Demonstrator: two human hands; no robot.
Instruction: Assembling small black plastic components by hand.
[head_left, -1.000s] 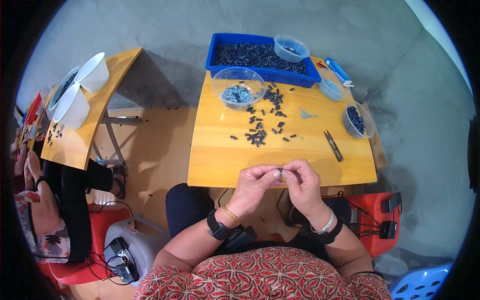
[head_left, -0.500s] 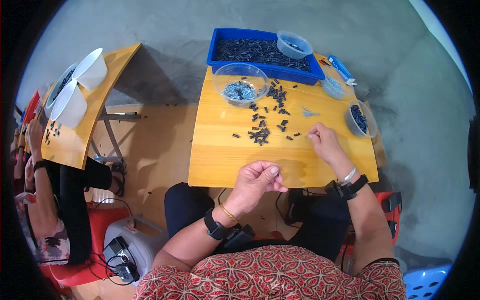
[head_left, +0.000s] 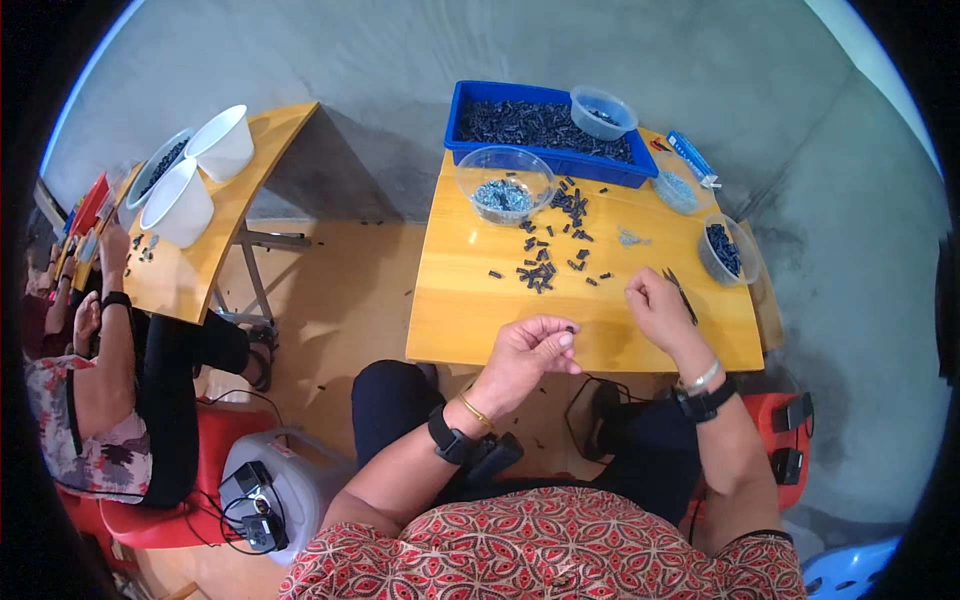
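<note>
I sit at a small yellow table (head_left: 470,300). My left hand (head_left: 525,355) hovers over its near edge and pinches a small dark part (head_left: 569,329) between thumb and fingertips. My right hand (head_left: 655,308) rests on the table to the right with curled fingers, beside thin dark tweezers (head_left: 683,294); whether it holds anything is hidden. Loose dark parts (head_left: 545,268) lie scattered mid-table beyond both hands. Behind them stands a clear bowl (head_left: 505,182) holding bluish pieces.
A blue bin (head_left: 470,105) full of dark parts, with a clear tub (head_left: 603,110) in it, sits at the table's far edge. A clear cup (head_left: 725,250) of dark parts stands at the right. Another person (head_left: 110,380) works at a second yellow table (head_left: 205,265) with white buckets (head_left: 180,205).
My hands were joined at the table's near edge. The right hand then reached toward the scattered parts and has now drawn back a little; the left hand stays put, pinching its part.
</note>
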